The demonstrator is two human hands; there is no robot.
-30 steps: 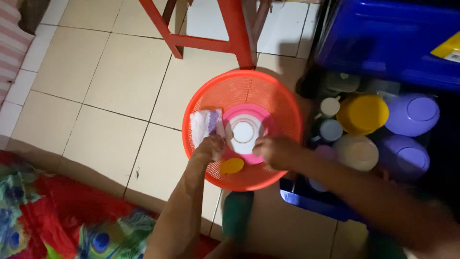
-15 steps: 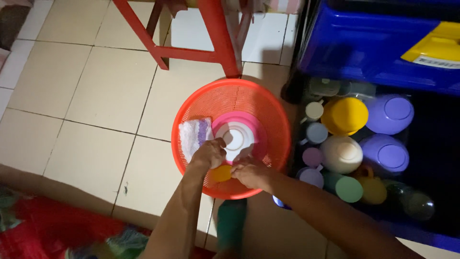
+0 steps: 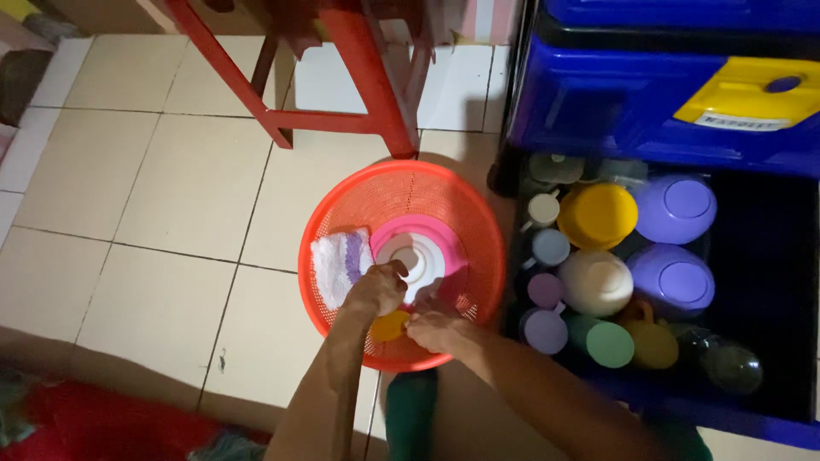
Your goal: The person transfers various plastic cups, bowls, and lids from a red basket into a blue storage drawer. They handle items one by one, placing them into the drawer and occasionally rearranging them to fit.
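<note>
A round orange mesh basket (image 3: 444,192) sits on the tiled floor. Inside it lie a pink ring-shaped lid with a white centre (image 3: 423,248), a white and purple cloth (image 3: 339,262) and a small yellow piece (image 3: 390,325). My left hand (image 3: 377,288) reaches into the basket, its fingers curled at the edge of the white centre, beside the cloth. My right hand (image 3: 434,326) is next to it, fingers bent close to the yellow piece. What each hand grips is hidden by the fingers.
A red stool (image 3: 342,77) stands just beyond the basket. To the right, a blue plastic drawer unit (image 3: 649,94) has its bottom drawer pulled out, filled with several bottles and lidded jars (image 3: 598,282). Red patterned fabric (image 3: 94,423) lies at the lower left.
The view has shifted, so the basket sits a little lower and more central. My right hand has drawn back from the pink lid toward the yellow piece. My left hand stays at the lid.
</note>
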